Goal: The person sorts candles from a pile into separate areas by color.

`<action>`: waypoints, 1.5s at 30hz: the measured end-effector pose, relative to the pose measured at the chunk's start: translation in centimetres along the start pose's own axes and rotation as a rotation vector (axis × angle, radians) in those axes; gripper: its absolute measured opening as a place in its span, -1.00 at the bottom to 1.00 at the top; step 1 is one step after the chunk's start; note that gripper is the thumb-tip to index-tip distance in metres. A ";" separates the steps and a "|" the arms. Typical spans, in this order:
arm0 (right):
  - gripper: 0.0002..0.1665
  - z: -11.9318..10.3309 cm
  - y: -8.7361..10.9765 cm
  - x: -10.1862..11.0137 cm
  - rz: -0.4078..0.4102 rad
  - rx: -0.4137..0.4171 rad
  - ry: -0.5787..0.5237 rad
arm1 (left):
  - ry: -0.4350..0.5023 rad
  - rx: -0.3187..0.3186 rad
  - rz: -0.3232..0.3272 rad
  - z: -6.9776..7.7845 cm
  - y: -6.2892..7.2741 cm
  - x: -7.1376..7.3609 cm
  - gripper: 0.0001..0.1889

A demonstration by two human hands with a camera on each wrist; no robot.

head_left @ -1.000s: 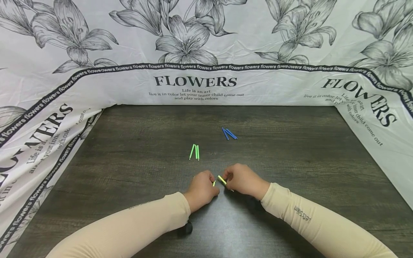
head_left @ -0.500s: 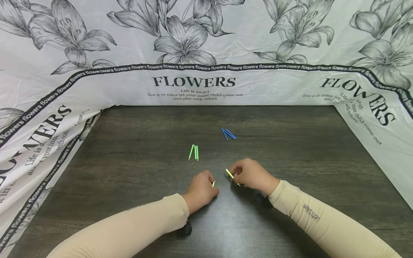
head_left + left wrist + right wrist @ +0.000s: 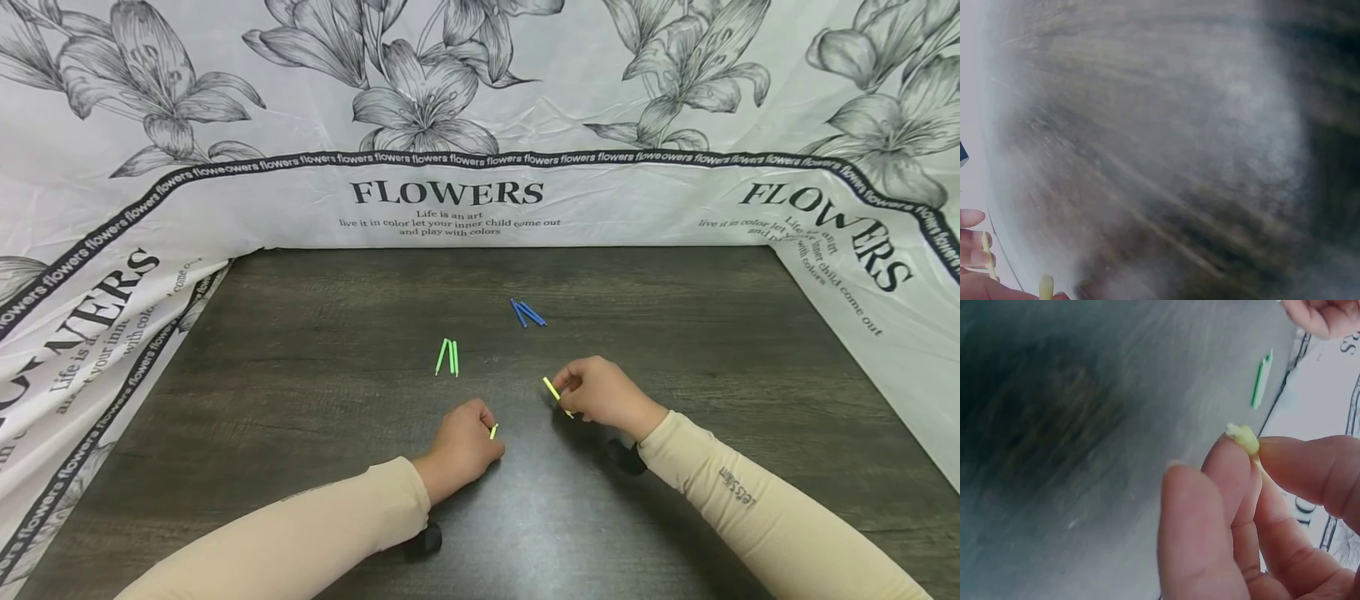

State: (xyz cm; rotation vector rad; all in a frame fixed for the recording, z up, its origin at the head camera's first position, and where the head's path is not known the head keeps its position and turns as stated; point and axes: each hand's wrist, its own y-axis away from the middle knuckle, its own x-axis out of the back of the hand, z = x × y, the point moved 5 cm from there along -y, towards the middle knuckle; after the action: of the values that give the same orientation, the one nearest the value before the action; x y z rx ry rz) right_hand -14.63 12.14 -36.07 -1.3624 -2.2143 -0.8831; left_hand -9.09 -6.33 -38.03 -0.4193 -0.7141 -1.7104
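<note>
My left hand (image 3: 459,446) pinches a thin yellow candle (image 3: 492,432) near the middle of the dark table, and most of that candle is hidden by the fingers. To the right and farther back, my right hand (image 3: 606,393) grips a second yellow candle (image 3: 552,388), which slants with its upper end toward the far left. In the right wrist view, thumb and fingertips pinch this yellow candle (image 3: 1246,439), whose pale wick end points out. The left wrist view is mostly blurred, with one yellow candle (image 3: 1046,287) at its bottom edge.
Green candles (image 3: 453,358) lie close together on the table (image 3: 315,333), beyond my left hand. Farther back lie blue candles (image 3: 532,313). A white flower-printed cloth (image 3: 622,204) borders the table at the back and sides.
My right hand has moved right and away from me with its yellow candle, widening the gap between the hands. My left hand stays almost in place, still pinching its candle.
</note>
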 end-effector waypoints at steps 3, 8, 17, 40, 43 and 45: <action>-0.74 0.2 0.0 0.4 0.009 -0.001 -0.008 | 0.047 0.000 -0.014 -0.1 0.1 -0.1 -0.80; -0.74 0.3 -0.1 1.2 0.025 -0.005 -0.004 | 0.095 -0.001 -0.031 -0.2 0.0 -0.2 -0.80; -0.73 1.1 -0.5 2.7 0.075 -0.012 0.026 | 0.156 -0.013 -0.020 0.2 -0.3 -0.2 -0.80; -0.66 4.2 -3.0 5.7 0.090 -0.136 0.050 | 0.278 -0.018 -0.002 1.2 -2.0 -0.2 -0.78; -0.65 4.6 -3.4 6.0 0.092 -0.143 0.057 | 0.294 -0.025 0.010 1.3 -2.4 -0.4 -0.78; -0.65 4.8 -3.6 6.2 0.092 -0.145 0.062 | 0.294 -0.030 0.016 1.4 -2.8 -0.5 -0.78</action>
State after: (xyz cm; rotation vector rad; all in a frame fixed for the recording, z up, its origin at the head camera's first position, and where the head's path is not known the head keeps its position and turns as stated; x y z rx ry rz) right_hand -20.64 18.25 -36.80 -1.4686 -2.0590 -1.0545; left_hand -11.75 -4.66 -37.96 -0.1869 -0.4700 -1.7233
